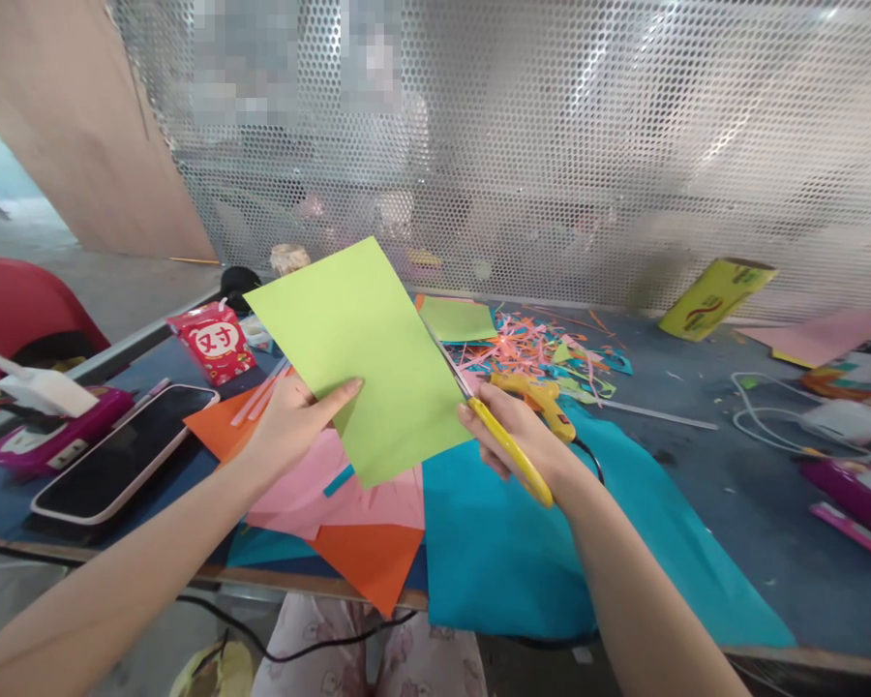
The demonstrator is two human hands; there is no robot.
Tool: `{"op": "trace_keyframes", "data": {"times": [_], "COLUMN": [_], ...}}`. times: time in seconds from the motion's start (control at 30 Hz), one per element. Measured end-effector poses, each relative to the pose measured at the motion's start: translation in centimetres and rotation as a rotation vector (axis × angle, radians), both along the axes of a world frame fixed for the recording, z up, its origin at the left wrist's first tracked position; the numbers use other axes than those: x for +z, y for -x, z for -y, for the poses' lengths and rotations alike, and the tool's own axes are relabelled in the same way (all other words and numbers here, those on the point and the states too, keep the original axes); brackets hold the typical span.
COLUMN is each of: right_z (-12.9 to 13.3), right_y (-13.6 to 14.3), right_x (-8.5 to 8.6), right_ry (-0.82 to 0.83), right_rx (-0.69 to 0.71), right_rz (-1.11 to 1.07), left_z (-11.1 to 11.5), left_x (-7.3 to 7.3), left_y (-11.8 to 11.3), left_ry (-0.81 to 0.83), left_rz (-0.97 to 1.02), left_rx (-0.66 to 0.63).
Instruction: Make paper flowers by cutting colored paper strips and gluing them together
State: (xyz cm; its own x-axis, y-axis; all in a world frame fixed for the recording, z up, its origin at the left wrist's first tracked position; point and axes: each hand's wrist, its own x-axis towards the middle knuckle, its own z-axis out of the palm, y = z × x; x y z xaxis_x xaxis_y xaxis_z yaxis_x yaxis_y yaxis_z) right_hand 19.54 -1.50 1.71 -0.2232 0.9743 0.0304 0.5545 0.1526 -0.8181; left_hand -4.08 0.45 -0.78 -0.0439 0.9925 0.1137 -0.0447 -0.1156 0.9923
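left hand [286, 418] fingers pinching green sheet [367, 353] | right hand [535, 431] fingers gripping yellow scissors [509, 447] | looks like edge snipping | next cut probably needs steady paper tbh

Even, fairly bright light falls on the hands and paper [367, 358] with soft shadows, daylight glows white far beyond the left hand [301, 416], glare spots streak the mesh [624, 136] ahead of the hands, blurred blocks mask its upper part, and wide-angle distortion bends the edges.
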Motion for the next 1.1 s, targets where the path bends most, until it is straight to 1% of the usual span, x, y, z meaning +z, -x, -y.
{"op": "trace_keyframes", "data": {"times": [0.33,0.43,0.57,0.67,0.8,0.97,1.1], "right_z": [0.15,0.09,0.05,0.08,0.11,0.14,0.06], "right_y": [0.35,0.25,0.11,0.14,0.36,0.55,0.45], "right_x": [0.28,0.14,0.08,0.03,-0.13,-0.02,0.15], "right_ry": [0.113,0.061,-0.021,0.012,0.047,-0.016,-0.047], "right_rx": [-0.039,-0.029,-0.019,-0.014,-0.032,-0.049,-0.029], "right_rz": [-0.044,-0.028,0.006,-0.014,-0.042,0.0,0.026], "left_z": [0.21,0.24,0.17,0.11,0.18,0.45,0.61], "left_x": [0.33,0.3,-0.13,-0.37,-0.12,0.35,0.29], "left_y": [-0.21,-0.16,-0.01,0.0,-0.22,-0.42,-0.42], "left_ry": [0.012,0.02,0.01,0.01,0.017,-0.01,0.038], "left_rz": [0.013,-0.016,-0.048,-0.052,-0.054,-0.094,-0.12], "left_rx": [-0.011,-0.004,-0.033,-0.045,-0.058,-0.064,-0.103]}}
